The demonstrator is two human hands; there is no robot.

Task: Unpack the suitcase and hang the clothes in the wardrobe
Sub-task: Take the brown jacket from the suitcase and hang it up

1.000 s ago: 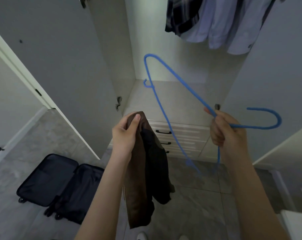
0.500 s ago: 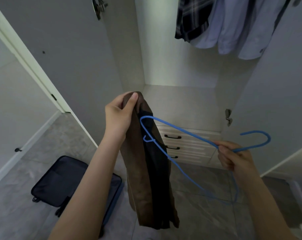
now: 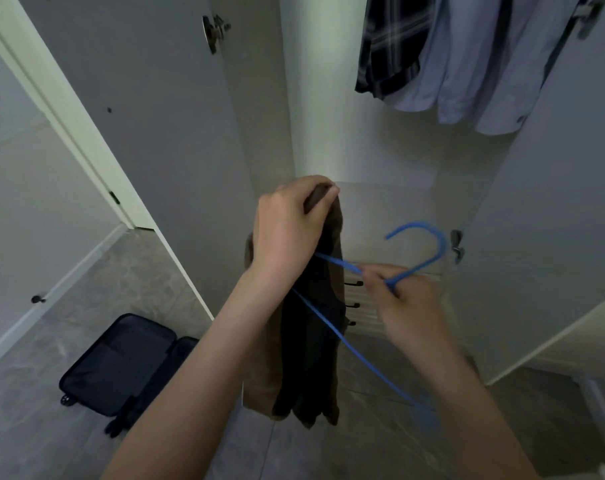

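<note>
My left hand (image 3: pixel 287 230) grips the top of a folded brown and black garment (image 3: pixel 311 341), which hangs straight down in front of the open wardrobe (image 3: pixel 329 98). My right hand (image 3: pixel 401 299) pinches the neck of a blue wire hanger (image 3: pixel 422 244), hook up and to the right. The hanger's arms cross the garment's front, and one end passes behind my left wrist. A dark suitcase (image 3: pixel 121 365) lies open on the floor at lower left.
A plaid shirt (image 3: pixel 387 46) and pale blue shirts (image 3: pixel 484 64) hang at the wardrobe's upper right. White drawers with black handles (image 3: pixel 367 306) sit low inside. Both wardrobe doors (image 3: pixel 148 133) stand open. Grey tile floor (image 3: pixel 86 289) surrounds the suitcase.
The hanger has swung down and left from in front of the wardrobe onto the garment. My left hand has lifted the garment higher, and my right hand has come closer to it.
</note>
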